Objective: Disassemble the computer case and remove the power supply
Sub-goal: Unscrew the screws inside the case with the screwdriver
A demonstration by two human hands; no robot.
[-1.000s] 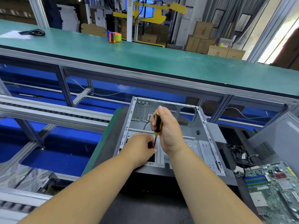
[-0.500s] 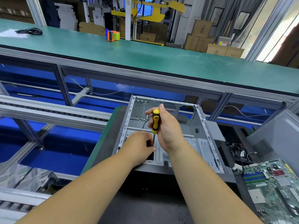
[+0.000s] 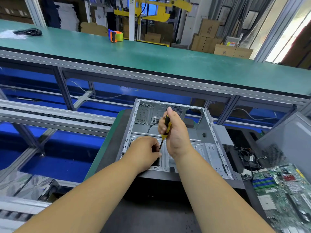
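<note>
You have a single head-worn wide-angle view, looking forward and down over both forearms. It sits close above the open computer case (image 3: 168, 137) near the frame's centre, faces across the green bench (image 3: 151, 59) toward stacked cardboard boxes (image 3: 208, 39), and bends straight edges.

Brightly, evenly lit, with blown-out daylight glare from the window (image 3: 284, 36) at two o'clock, soft shadows, wide-angle bending at the edges, slight blur.
</note>
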